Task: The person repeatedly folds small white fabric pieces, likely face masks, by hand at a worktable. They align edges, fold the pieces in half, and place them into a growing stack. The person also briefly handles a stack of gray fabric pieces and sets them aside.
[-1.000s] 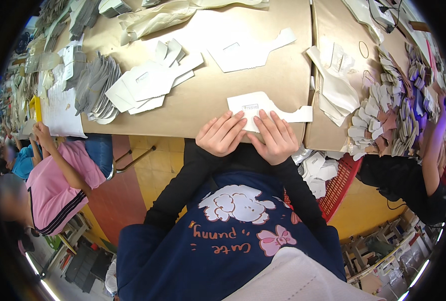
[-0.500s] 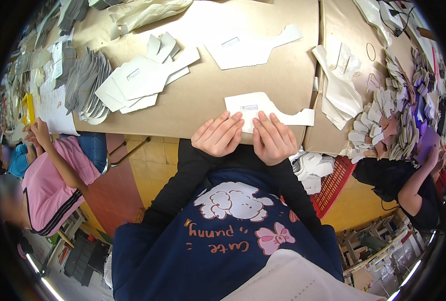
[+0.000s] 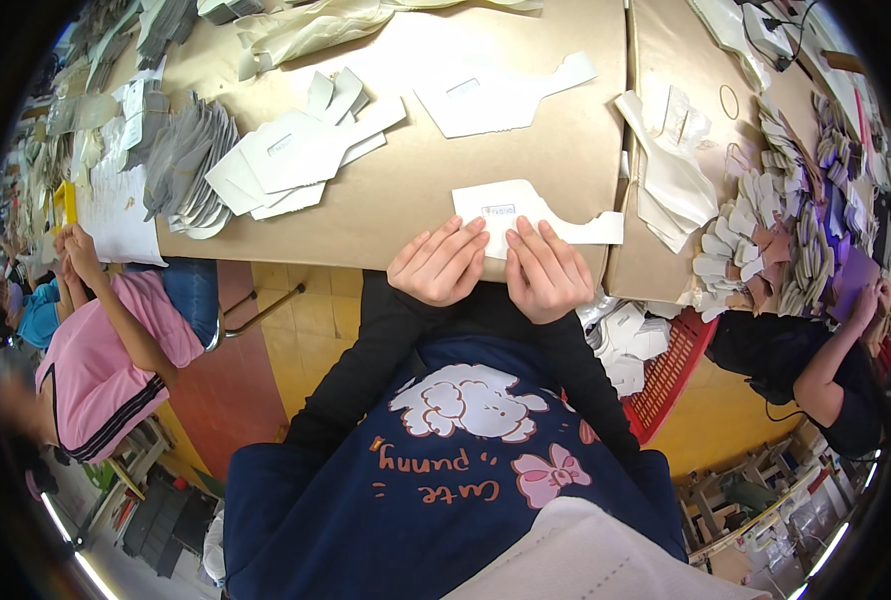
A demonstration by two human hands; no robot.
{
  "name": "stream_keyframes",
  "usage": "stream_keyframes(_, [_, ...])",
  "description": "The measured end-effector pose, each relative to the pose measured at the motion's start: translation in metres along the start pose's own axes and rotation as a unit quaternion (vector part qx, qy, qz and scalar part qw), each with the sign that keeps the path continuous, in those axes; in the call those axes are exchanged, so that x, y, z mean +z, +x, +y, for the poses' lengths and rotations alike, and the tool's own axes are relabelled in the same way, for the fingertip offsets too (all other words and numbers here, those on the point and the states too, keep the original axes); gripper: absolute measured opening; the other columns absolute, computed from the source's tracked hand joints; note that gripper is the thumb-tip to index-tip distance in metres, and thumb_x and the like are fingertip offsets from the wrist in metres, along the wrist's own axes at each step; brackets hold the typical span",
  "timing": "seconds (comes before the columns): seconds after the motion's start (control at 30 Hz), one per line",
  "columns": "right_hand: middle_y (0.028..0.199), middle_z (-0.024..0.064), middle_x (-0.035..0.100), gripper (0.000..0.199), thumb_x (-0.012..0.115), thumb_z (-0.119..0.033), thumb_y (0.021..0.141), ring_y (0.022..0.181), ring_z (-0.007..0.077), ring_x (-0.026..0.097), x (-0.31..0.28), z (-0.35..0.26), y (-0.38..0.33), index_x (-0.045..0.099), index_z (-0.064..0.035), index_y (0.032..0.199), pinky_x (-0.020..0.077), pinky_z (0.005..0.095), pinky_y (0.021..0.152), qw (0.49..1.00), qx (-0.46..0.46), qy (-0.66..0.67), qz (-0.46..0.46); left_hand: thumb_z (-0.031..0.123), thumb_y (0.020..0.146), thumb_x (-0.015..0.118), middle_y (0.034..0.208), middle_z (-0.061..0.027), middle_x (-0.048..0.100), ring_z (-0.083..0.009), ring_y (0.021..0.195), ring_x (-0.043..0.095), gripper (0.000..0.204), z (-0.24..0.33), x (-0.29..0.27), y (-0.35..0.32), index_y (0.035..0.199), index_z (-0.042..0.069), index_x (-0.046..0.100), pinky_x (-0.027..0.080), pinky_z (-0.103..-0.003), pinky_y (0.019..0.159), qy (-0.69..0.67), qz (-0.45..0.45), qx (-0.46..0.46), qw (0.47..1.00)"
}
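Note:
A white flat cut-out piece (image 3: 521,195) with a narrow strap on its right side lies at the near edge of the table. Its face carries a small printed rectangle. My left hand (image 3: 439,262) rests its outstretched fingertips on the piece's lower left part. Beside it, my right hand (image 3: 548,270) has its fingers laid over the lower middle, near the strap. Both thumbs are hidden. A similar white piece (image 3: 500,100) lies farther back. To the left, several more white pieces (image 3: 283,150) overlap in a fanned pile.
Grey pieces (image 3: 187,165) stand bundled at the left. Crumpled white material (image 3: 665,180) lies right of the table seam, near stacked small pieces (image 3: 745,245). Below the table edge is a red basket (image 3: 670,375). One person (image 3: 115,350) sits left; another person (image 3: 815,375) works at the right.
The view has shifted slightly. Both hands remain on the white piece in nearly the same pose.

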State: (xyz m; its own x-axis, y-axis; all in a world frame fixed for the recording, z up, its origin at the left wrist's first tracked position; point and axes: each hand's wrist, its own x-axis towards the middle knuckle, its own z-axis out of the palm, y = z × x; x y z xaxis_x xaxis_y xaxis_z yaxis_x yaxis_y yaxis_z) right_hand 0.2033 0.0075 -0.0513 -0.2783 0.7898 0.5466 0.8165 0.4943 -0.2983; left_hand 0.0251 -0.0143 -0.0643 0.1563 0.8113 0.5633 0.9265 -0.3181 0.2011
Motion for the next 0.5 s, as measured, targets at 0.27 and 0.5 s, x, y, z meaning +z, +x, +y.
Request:
stream_keyframes(0.27, [0.105, -0.001, 0.077, 0.021, 0.075, -0.01, 0.077, 0.101, 0.0178, 0.072, 0.0, -0.001, 0.0, 0.081, -0.0141, 0.097, 0.0544, 0.028, 0.081, 1.0, 0.005, 0.001, 0.011, 0.021, 0.088, 0.068, 0.108, 0.0075, 0.076, -0.0089, 0.098, 0.071, 0.012, 0.001, 0.0, 0.003, 0.095, 0.019, 0.077, 0.045, -0.022, 0.088, -0.018, 0.019, 0.001, 1.0])
stream_keyframes(0.5, [0.131, 0.0053, 0.067, 0.038, 0.075, -0.014, 0.082, 0.122, 0.0254, 0.062, -0.011, -0.005, 0.002, 0.073, -0.0096, 0.119, 0.0489, 0.039, 0.099, 0.997, 0.075, 0.015, -0.027, 0.019, 0.087, 0.068, 0.108, 0.0066, 0.076, -0.0096, 0.097, 0.072, 0.012, 0.0, -0.002, 0.005, 0.096, 0.018, 0.076, 0.045, -0.022, 0.085, -0.025, 0.019, 0.006, 0.999])
